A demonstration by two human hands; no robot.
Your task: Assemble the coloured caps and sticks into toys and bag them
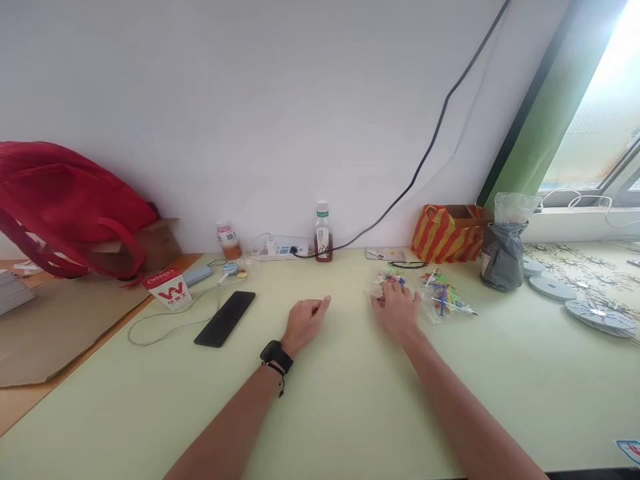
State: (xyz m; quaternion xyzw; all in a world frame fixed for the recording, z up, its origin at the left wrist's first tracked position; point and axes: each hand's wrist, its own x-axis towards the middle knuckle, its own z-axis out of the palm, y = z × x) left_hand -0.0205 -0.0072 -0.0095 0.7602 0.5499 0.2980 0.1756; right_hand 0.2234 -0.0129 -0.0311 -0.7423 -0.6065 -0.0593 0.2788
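My left hand (305, 324) rests on the pale green table with its fingers curled in and the thumb pointing out to the right. Nothing shows in it, and a black watch is on that wrist. My right hand (398, 311) reaches over a clear plastic bag of small colourful pieces (383, 277), thumb and bent fingers gripping it; the hand hides much of this bag. Just right of the hand lies a second clear bag with blue, green, yellow and red plastic pieces (443, 293).
Left are a black phone (225, 319), a red-white box (169, 289) and a red backpack (75, 200). By the wall stand a bottle (323, 237), a power strip (287, 250) and a striped bag (440, 233). A grey bag (503, 257) and round discs (553, 288) are right.
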